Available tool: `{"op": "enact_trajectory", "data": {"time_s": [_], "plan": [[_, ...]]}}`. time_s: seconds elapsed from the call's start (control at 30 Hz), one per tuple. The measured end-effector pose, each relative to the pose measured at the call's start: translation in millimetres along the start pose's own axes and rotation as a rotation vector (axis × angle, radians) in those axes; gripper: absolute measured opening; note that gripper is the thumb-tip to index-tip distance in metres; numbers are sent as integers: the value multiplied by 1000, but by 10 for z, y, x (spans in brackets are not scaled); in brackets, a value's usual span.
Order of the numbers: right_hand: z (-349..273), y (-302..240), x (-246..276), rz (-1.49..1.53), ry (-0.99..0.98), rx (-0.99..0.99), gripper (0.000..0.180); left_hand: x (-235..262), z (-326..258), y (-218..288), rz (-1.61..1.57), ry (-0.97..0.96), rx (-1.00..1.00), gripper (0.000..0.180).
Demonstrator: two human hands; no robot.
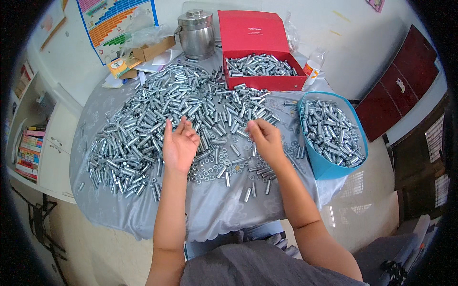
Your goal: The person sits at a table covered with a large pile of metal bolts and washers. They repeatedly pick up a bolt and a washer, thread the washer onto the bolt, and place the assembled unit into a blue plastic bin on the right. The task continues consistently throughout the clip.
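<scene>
A big heap of short silver metal sleeves (157, 109) covers a round table under a grey cloth (214, 209). My left hand (179, 143) hovers palm up at the heap's near edge, fingers curled and pinched together; whether it holds a small piece I cannot tell. My right hand (265, 138) rests to its right, fingers bent down onto loose sleeves and small nuts (214, 169) scattered between both hands. What its fingertips hold is hidden.
A red box (260, 47) with its lid up holds more sleeves at the back. A blue tub (329, 167) full of sleeves stands at the right edge. A steel pot (195, 33), a small bottle (312, 64) and cardboard boxes (150, 47) stand behind.
</scene>
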State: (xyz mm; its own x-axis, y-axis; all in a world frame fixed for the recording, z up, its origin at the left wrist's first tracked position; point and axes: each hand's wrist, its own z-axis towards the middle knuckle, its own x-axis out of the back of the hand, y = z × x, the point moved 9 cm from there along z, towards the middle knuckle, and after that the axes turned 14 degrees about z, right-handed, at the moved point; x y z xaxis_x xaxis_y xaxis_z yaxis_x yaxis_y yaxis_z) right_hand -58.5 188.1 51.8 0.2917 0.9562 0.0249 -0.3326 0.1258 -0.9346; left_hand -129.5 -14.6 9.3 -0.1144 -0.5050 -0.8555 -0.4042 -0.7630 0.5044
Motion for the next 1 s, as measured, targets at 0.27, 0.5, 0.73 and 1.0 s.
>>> {"op": "enact_trajectory", "data": {"time_s": [0.27,0.5,0.73,1.0], "plan": [[-180,-31,-405,-529,-407,235,21,2,-113,204,985,244,-364,19],[-177,-25,-408,-545,-412,248,19,-570,-354,8,2058,96,-1010,28],[-105,26,-321,-549,-321,213,16,-440,-283,-249,2157,-23,-792,28],[-85,-102,-328,-458,-211,304,18,-427,-262,-343,2265,-62,-817,27]]}}
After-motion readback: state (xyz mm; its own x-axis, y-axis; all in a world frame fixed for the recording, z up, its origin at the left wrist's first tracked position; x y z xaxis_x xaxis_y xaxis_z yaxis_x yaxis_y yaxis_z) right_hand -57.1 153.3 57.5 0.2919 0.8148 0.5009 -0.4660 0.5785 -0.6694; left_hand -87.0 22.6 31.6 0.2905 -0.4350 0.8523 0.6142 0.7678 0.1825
